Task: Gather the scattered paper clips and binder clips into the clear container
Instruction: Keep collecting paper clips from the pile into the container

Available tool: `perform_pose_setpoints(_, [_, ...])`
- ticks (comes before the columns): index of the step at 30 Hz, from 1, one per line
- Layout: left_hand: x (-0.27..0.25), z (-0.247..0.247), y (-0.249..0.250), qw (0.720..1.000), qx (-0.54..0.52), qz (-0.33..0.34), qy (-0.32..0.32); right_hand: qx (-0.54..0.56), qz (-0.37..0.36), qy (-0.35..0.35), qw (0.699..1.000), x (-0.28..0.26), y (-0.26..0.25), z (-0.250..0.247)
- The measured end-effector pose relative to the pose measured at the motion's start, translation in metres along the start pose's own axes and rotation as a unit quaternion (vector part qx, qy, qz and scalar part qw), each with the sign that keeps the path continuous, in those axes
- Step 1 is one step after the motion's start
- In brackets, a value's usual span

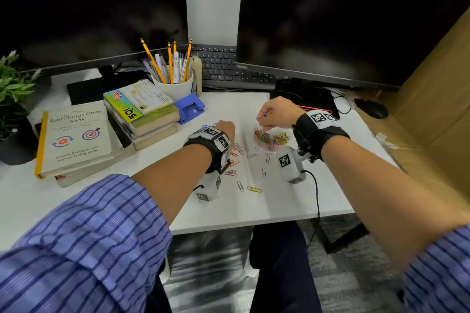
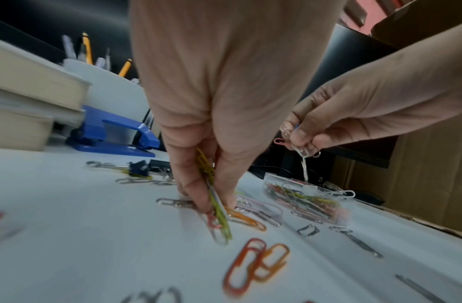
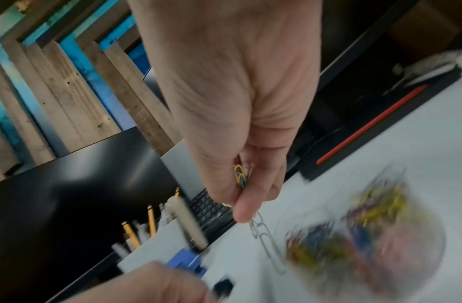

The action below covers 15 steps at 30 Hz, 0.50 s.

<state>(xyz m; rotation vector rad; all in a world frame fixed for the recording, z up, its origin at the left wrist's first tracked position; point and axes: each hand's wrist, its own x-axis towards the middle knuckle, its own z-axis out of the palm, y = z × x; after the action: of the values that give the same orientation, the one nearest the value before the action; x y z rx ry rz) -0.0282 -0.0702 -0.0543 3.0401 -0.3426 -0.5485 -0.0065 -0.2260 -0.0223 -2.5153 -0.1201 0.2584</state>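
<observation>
From the head view, the right hand (image 1: 276, 112) hangs just above the container (image 1: 271, 138), fingers curled round a small bunch of clips (image 1: 262, 116); the container sits on the desk (image 1: 305, 198), already holding a colourful heap. The left hand (image 1: 225, 129) is down on the desk to its left, fingertips hidden behind the wrist rig, with loose clips (image 1: 254, 189) strewn between the two arms. In the left wrist view, the left hand (image 2: 211, 127) pinches several clips (image 2: 216, 207) between thumb and fingers, their lower ends touching the desk among others lying flat; two binder clips (image 2: 146, 167) lie further back, near a blue punch (image 2: 113, 133). The right hand (image 2: 336, 121) shows a white clip (image 2: 304, 162) dangling over the container (image 2: 307, 203), one white clip hooked over its rim. The right wrist view (badly blurred low down) shows the right hand (image 3: 240, 114) closed on yellow and blue clips (image 3: 241, 176), a chain of silver ones trailing from the fingertips. Risks as I judge them: linked clips may snag the rim and drag others out, a loose drop may bounce onto the desk, and the left hand's crowded pinch could shed clips on lifting
</observation>
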Motion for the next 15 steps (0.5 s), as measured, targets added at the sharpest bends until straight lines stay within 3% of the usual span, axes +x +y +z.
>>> perform_pose_setpoints(15, [0.017,-0.001,0.011,0.999,0.036,-0.009,0.035,-0.079,0.055,-0.023,0.995,0.013,0.013,0.004])
